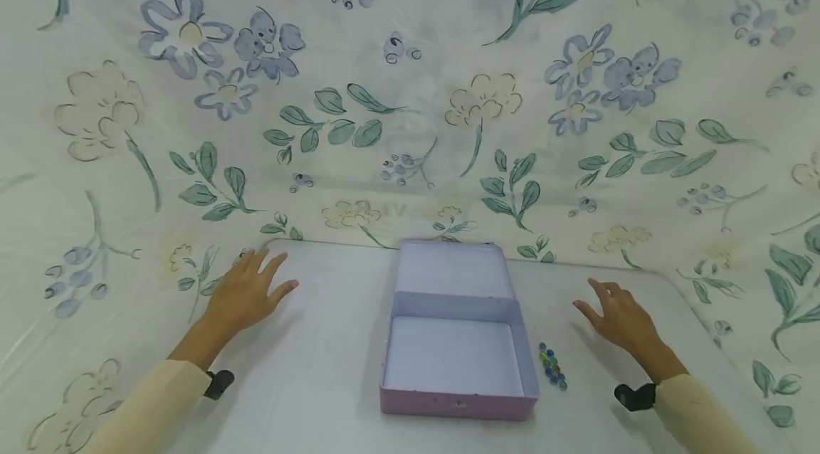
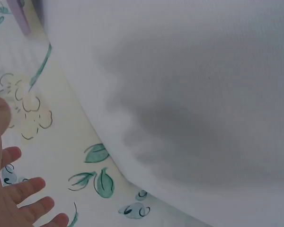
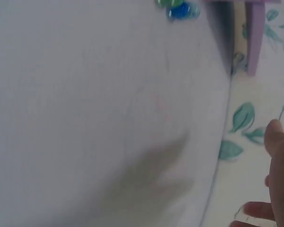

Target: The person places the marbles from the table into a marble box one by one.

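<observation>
The left hand, left of centre in the frame, and the right hand, lower right, hang free in the air, fingers loosely spread. At lower centre a box sits on the white surface, its lid open toward the top. Marbles cluster just beside its right wall. Floral cloth fills the upper frame.

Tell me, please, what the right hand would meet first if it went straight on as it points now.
Probably the flowered cloth beyond the table; the right hand seems to point past the box, though depth is unclear.
</observation>
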`<action>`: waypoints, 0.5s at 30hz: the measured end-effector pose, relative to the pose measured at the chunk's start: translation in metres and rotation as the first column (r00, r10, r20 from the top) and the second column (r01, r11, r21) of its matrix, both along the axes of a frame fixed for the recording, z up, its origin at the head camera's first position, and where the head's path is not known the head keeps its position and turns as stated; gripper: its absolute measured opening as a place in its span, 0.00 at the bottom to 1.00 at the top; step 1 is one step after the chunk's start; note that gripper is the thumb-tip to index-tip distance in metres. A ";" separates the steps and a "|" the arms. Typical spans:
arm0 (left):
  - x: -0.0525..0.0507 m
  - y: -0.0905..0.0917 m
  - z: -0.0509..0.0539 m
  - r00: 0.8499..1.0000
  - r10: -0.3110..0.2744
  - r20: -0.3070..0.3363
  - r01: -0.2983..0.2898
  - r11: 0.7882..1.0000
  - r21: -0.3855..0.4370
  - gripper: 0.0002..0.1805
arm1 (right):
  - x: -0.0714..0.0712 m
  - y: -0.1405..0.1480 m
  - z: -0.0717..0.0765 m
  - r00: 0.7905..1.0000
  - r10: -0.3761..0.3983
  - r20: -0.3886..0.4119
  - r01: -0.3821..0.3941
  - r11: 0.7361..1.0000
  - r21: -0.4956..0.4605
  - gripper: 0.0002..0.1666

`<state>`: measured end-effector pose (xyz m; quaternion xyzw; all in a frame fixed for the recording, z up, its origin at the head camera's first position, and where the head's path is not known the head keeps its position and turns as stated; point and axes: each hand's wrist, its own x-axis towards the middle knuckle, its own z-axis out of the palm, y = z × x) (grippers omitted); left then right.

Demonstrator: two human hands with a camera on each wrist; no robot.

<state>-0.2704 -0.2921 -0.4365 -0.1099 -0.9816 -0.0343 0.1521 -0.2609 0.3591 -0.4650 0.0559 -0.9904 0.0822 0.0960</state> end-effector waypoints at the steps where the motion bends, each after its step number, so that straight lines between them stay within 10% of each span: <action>1: 0.002 0.003 -0.001 1.000 -0.027 -0.007 0.027 0.999 0.016 0.35 | 0.000 -0.004 -0.001 1.000 0.016 -0.001 -0.016 1.000 -0.026 0.40; 15: 0.016 0.062 -0.014 0.943 -0.291 0.159 0.210 0.895 0.393 0.30 | 0.006 -0.042 -0.003 0.946 0.316 0.072 -0.283 0.914 -0.290 0.22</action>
